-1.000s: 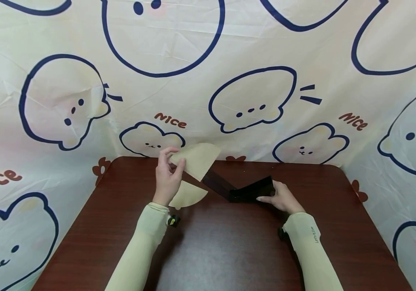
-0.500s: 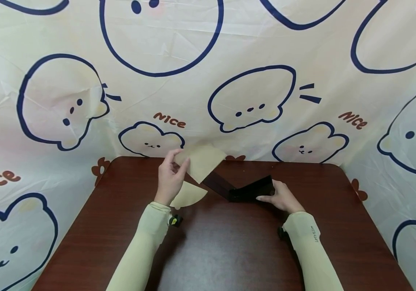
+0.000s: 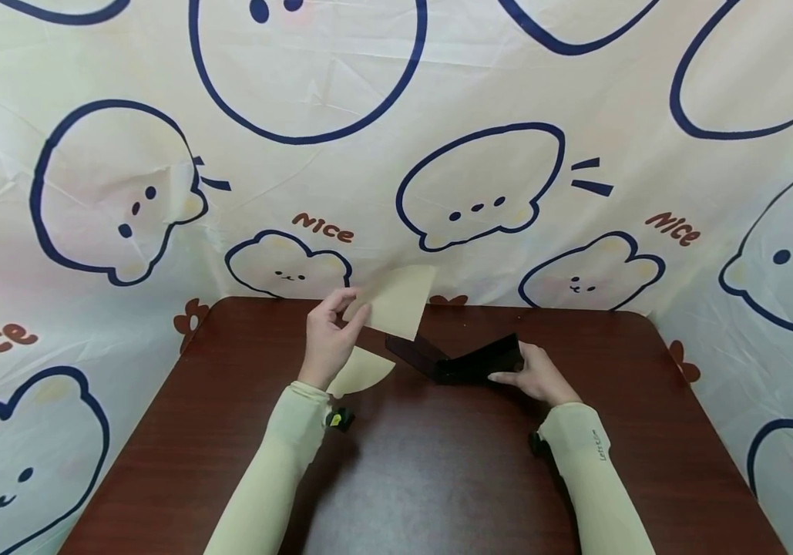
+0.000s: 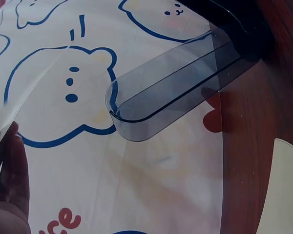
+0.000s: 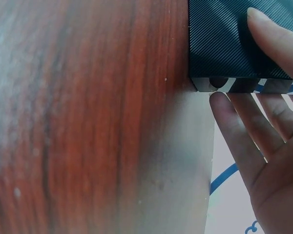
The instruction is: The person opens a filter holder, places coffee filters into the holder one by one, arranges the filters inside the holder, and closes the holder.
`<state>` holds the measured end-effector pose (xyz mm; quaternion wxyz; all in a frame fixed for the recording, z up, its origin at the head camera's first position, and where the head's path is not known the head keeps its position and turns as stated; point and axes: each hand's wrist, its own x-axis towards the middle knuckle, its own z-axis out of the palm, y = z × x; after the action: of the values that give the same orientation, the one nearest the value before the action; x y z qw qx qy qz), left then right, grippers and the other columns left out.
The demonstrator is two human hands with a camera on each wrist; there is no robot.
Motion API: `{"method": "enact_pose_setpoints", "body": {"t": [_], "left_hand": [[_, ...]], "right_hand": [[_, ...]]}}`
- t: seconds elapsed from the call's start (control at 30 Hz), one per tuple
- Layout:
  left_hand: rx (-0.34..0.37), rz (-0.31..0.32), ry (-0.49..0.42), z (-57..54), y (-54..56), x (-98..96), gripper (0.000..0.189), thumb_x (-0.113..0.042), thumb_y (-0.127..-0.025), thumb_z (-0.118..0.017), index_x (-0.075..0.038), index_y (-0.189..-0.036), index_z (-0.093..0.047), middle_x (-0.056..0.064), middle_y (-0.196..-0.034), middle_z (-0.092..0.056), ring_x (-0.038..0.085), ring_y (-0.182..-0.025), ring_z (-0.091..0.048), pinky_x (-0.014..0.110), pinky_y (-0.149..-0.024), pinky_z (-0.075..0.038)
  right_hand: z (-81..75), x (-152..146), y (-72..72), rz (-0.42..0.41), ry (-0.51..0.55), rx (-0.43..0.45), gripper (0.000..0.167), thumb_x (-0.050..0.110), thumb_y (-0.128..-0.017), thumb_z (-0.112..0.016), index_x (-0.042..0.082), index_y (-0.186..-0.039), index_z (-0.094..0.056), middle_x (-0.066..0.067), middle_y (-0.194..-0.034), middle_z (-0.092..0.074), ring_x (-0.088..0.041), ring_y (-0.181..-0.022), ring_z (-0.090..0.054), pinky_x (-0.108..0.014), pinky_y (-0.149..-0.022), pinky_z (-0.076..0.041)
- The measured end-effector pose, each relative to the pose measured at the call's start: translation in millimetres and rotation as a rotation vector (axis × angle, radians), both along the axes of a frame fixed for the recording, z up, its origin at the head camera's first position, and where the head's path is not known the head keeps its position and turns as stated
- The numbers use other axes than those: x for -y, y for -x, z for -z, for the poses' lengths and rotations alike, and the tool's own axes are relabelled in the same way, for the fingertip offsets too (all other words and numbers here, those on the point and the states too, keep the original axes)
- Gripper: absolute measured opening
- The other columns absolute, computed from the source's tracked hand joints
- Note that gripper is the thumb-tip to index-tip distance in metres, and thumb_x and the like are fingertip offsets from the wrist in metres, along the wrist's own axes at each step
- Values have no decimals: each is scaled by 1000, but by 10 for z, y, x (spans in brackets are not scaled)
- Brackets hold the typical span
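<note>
Between thumb and fingers my left hand (image 3: 330, 335) pinches a cream, fan-shaped paper coffee filter (image 3: 396, 301), raised above the far part of the table; in the left wrist view the filter shows almost edge-on. A second coffee filter (image 3: 364, 370) lies on the table beneath that hand, partly covered by it. My right hand (image 3: 542, 378) grips a black box (image 3: 482, 360) by its right end, thumb on its finely ribbed face in the right wrist view. The box's clear, smoky lid (image 4: 156, 87) is swung out to the left, its end below the held filter.
The dark red-brown wooden table (image 3: 424, 478) runs back to a cloth curtain (image 3: 368, 185) printed with cartoon bears. The curtain also hangs at both sides.
My left hand has shifted slightly right with the coffee filter, which has turned so its point is further right, over the lid. The right hand and box stay put.
</note>
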<state>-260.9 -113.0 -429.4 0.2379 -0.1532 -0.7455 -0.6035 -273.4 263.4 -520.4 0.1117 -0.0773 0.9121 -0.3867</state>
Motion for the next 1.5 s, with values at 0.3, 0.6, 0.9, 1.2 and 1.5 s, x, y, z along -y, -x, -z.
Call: {"method": "enact_pose_setpoints", "body": {"t": [0.3, 0.6, 0.9, 1.2, 1.5], "left_hand": [[-7, 75, 1, -12, 26, -117, 14, -4, -94, -75, -1, -107, -71, 18, -101, -77, 6, -86, -65, 19, -72, -49], [-31, 94, 177, 34, 30, -228, 25, -10, -92, -80, -6, -116, -75, 10, -111, -77, 22, -104, -72, 33, -86, -57], [-33, 178, 204, 70, 51, -304, 28, -4, -93, -76, -12, -120, -75, 6, -113, -75, 15, -96, -72, 22, -77, -56], [-20, 157, 296, 75, 79, -496, 12, -9, -97, -73, -9, -108, -77, 6, -108, -78, 15, -90, -69, 32, -80, -58], [-20, 219, 398, 109, 109, -752, 10, -9, -98, -72, -11, -106, -75, 3, -105, -76, 15, -94, -68, 34, -83, -58]], "right_hand": [[8, 17, 33, -6, 9, -32, 37, 38, -87, -84, 15, -110, -66, -10, -111, -69, -24, -92, -60, -37, -82, -50], [14, 24, 29, -3, 7, -50, 39, 35, -88, -84, 13, -113, -66, -15, -123, -68, -25, -101, -61, -40, -87, -51], [33, 44, 28, -2, 32, -45, 33, 32, -87, -85, 14, -105, -64, -5, -100, -67, -22, -85, -57, -35, -77, -48], [24, 33, 16, -1, 23, -43, 35, 32, -87, -86, 15, -109, -65, -6, -109, -69, -23, -95, -59, -37, -85, -50], [21, 22, 13, -5, 26, -51, 37, 31, -87, -85, 16, -115, -66, -7, -117, -70, -23, -99, -61, -39, -89, -51]]}}
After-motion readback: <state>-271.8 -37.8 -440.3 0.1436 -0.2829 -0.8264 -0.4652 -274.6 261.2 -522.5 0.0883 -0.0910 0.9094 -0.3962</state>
